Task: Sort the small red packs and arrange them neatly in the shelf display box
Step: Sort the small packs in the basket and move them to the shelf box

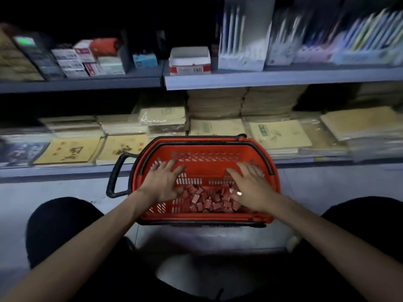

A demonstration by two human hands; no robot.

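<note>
A red shopping basket [205, 219] stands on the floor between my knees, in front of the lowest shelf. Several small red packs [209, 199] lie in a loose heap on its bottom. My left hand [162, 184] reaches into the basket's left side with fingers spread and straight, just left of the heap. My right hand [250, 186] hovers over the right side, fingers spread flat above the packs. Neither hand holds a pack. A white and red display box [189, 61] sits open on the upper shelf, straight above the basket.
The basket's black handle [115, 175] sticks out to the left. Stacks of tan notebooks [218, 110] fill the lower shelf behind the basket. Small boxes [87, 59] stand left of the display box, pen packs [244, 40] to its right. My dark-clad knees flank the basket.
</note>
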